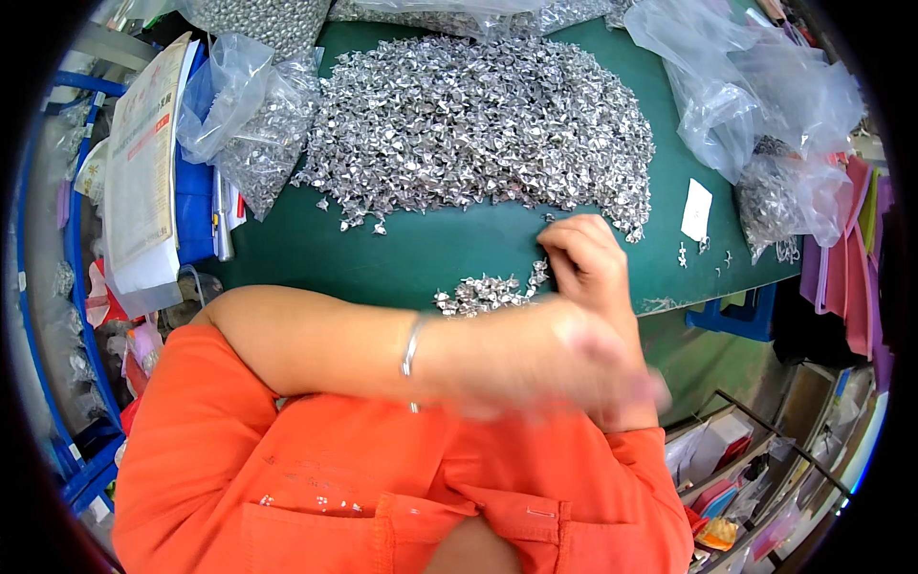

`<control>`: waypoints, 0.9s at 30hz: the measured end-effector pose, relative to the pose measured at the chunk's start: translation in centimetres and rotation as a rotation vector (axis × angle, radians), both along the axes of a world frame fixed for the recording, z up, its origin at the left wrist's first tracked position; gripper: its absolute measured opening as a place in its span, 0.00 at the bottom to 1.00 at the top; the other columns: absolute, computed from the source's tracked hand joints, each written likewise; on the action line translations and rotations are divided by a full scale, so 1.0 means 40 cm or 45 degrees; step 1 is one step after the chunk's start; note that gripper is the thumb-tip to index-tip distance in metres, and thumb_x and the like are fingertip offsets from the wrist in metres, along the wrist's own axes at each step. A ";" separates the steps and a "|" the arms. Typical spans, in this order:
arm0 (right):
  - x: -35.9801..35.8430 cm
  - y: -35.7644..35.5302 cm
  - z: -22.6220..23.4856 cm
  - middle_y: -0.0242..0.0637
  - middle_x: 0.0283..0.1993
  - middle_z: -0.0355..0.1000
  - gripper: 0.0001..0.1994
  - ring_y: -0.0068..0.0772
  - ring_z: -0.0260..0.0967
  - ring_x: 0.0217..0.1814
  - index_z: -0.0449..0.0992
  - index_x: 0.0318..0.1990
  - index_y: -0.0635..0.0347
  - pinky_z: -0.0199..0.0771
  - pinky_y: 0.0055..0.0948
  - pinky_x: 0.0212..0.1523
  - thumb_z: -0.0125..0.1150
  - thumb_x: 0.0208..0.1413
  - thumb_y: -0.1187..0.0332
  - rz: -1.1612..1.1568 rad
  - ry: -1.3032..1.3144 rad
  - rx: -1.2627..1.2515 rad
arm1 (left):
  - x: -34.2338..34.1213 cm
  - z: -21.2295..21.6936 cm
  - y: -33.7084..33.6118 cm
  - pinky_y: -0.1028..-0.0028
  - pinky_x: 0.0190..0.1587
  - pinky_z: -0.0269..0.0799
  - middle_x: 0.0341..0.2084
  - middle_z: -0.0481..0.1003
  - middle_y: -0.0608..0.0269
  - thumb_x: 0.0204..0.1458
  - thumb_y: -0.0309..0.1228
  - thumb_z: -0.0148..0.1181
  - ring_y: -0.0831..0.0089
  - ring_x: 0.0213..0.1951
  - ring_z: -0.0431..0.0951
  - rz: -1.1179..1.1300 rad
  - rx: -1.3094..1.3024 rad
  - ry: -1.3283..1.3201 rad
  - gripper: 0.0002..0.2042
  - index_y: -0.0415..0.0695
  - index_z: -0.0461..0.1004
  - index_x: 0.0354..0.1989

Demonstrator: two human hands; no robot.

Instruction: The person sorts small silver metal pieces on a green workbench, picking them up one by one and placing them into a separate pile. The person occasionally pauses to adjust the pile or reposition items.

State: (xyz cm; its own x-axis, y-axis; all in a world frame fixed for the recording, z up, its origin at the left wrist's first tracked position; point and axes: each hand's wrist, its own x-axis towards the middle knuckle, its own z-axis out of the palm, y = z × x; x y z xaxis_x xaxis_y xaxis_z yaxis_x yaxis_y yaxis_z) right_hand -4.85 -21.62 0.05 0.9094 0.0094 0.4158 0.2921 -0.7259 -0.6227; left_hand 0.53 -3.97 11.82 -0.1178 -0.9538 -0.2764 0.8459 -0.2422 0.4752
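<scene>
at the far left a stack of printed paper sheets (142, 163) leans over a blue crate (194, 206), and beside it a clear plastic bag (251, 124) part full of small silver metal pieces slumps on the green bench (402, 253). the left forearm, in an orange sleeve and wearing a thin silver bracelet (412, 346), crosses the body from the left; the left hand (593, 368) is blurred over the bench edge, so its grip cannot be told. just above that arm lies a small heap of silver pieces (483, 292) near the bench's front edge, apart from the big pile of silver metal pieces (478, 124) that spreads over the middle of the bench. the right hand (585, 258) rests on the bench between the two, fingers curled down with the tips touching the right end of the small heap; whether the grip holds a piece is hidden. farther right sit a small white paper slip (697, 210), a few stray pieces and crumpled clear bags (765, 105), one with more silver pieces.
</scene>
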 end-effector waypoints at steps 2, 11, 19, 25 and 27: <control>-0.014 -0.009 -0.003 0.42 0.36 0.77 0.07 0.41 0.76 0.38 0.79 0.35 0.64 0.77 0.32 0.40 0.64 0.49 0.85 -0.125 0.032 0.202 | -0.059 0.039 -0.029 0.78 0.25 0.61 0.19 0.67 0.72 0.59 0.38 0.63 0.82 0.21 0.65 -0.006 -0.414 -0.196 0.13 0.41 0.76 0.31; 0.022 0.022 -0.029 0.39 0.37 0.76 0.10 0.43 0.73 0.39 0.77 0.33 0.62 0.74 0.37 0.40 0.68 0.43 0.84 -0.179 -0.156 -0.027 | -0.098 0.145 -0.071 0.81 0.29 0.70 0.25 0.80 0.67 0.47 0.40 0.78 0.82 0.28 0.76 -0.431 -0.673 0.454 0.16 0.40 0.79 0.27; -0.047 -0.021 -0.007 0.44 0.42 0.78 0.13 0.44 0.76 0.42 0.79 0.40 0.66 0.77 0.33 0.44 0.57 0.48 0.89 -0.214 0.011 0.152 | -0.085 0.153 -0.078 0.81 0.31 0.71 0.26 0.80 0.66 0.50 0.36 0.76 0.82 0.30 0.77 -0.575 -0.695 0.374 0.14 0.38 0.80 0.29; -0.056 -0.006 0.014 0.45 0.49 0.77 0.20 0.49 0.74 0.52 0.78 0.46 0.64 0.73 0.42 0.55 0.54 0.43 0.86 0.335 0.278 0.190 | -0.111 0.125 -0.073 0.81 0.31 0.71 0.27 0.81 0.64 0.51 0.34 0.75 0.81 0.31 0.78 -0.519 -0.769 0.600 0.12 0.37 0.81 0.31; -0.030 0.002 0.018 0.42 0.50 0.76 0.20 0.48 0.73 0.52 0.78 0.47 0.64 0.73 0.42 0.54 0.54 0.43 0.85 0.156 0.059 -0.052 | -0.113 0.128 -0.071 0.81 0.31 0.71 0.28 0.81 0.63 0.51 0.34 0.75 0.81 0.31 0.78 -0.513 -0.751 0.667 0.12 0.37 0.81 0.32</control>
